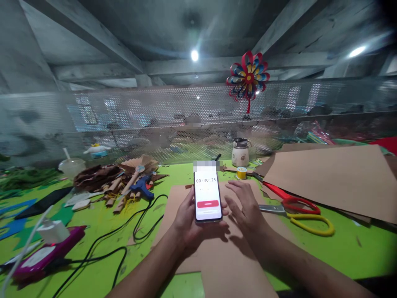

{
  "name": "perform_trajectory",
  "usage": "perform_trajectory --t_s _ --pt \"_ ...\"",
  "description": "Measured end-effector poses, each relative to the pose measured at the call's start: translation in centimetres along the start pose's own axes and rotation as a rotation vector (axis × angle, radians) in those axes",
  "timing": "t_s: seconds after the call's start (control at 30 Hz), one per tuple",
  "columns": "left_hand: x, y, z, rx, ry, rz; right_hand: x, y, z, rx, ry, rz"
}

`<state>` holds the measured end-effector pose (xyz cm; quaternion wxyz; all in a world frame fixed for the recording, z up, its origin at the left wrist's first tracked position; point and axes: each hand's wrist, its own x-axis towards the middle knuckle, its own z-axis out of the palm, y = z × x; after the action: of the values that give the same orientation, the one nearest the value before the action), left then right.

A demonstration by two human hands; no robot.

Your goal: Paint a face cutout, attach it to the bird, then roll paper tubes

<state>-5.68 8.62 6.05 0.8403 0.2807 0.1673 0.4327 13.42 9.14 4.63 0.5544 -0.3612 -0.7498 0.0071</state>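
A smartphone [207,192] with a lit screen shows a timer and a red button. My left hand [186,219] is wrapped round it from below and the left side. Just right of the phone is my right hand [245,207], its fingers apart and holding nothing. Brown kraft paper [229,265] lies flat under both hands. Beside my right hand rest scissors with red and yellow handles [302,211], their blades pointing left.
A purple power strip [49,252] with black cords sits at left, near a blue glue gun [142,186] and paper scraps. A yellow spool [241,172] and a white bottle [241,153] stand behind. Large brown sheets [328,178] lie at right; a perforated screen [173,124] closes the back.
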Motion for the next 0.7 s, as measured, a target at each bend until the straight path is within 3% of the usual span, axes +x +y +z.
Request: perform_trajectory --t_s 0.2,0.3,0.7 --pt "-0.1 0.1 0.1 0.014 0.006 -0.041 0.5 -1.0 0.0 0.51 -0.178 0.645" --pt "-0.1 0.1 0.4 0.007 -0.003 -0.033 0.9 -2.3 -0.3 0.722 -0.273 0.861" --pt "-0.2 -0.2 0.3 0.084 -0.04 0.034 1.5 -6.0 -1.4 1.056 -0.439 0.962"
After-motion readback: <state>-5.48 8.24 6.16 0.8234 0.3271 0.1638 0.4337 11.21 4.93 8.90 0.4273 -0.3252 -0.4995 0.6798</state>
